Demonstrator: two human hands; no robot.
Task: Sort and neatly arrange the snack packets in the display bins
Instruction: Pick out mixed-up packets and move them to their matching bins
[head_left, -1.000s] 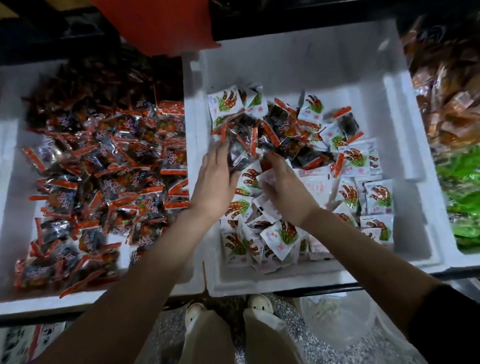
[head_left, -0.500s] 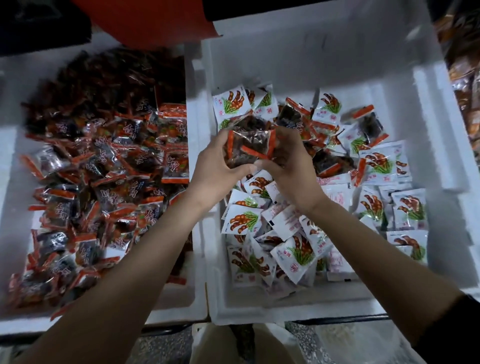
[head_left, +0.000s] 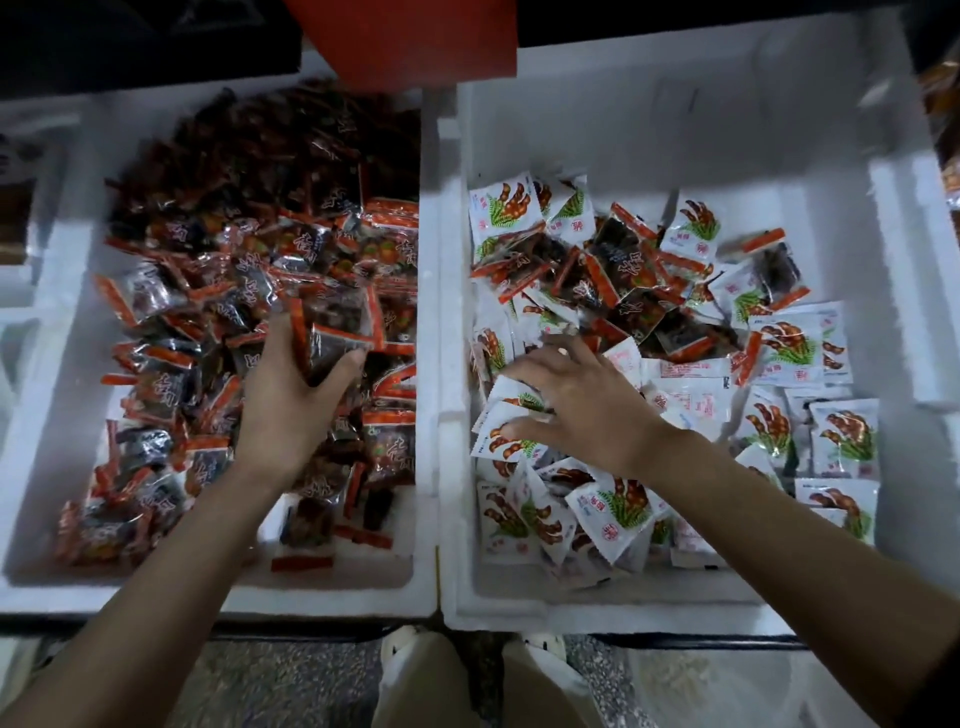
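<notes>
Moved: left hand (head_left: 291, 410) went from the right bin (head_left: 675, 104) over to the left bin (head_left: 36, 415) and took a bunch of dark packets (head_left: 335, 332) along; right hand (head_left: 587, 410) let go and dropped onto the white packets (head_left: 844, 436).
Left hand: fingers and thumb curl round the bunch, above the pile in the middle of the left bin.
Right hand: fingers spread wide, lying on white packets at 9 o'clock in the right bin.
Dark packets: shiny and see-through, dark food inside, orange-red strips on the ends, white writing.
White packets: brown pods and green leaves drawn on them.
Left bin: white foam, holds dark packets only.
Right bin: white foam; leftover dark packets (head_left: 628, 291) heaped at 12 o'clock, white ones at 3 and 6 o'clock.
In the way: some white packets lie on top of the leftover dark ones.
Around: red thing (head_left: 405, 41) at 12 o'clock; shoes (head_left: 402, 636) at 6 o'clock on a speckled floor (head_left: 291, 675).
</notes>
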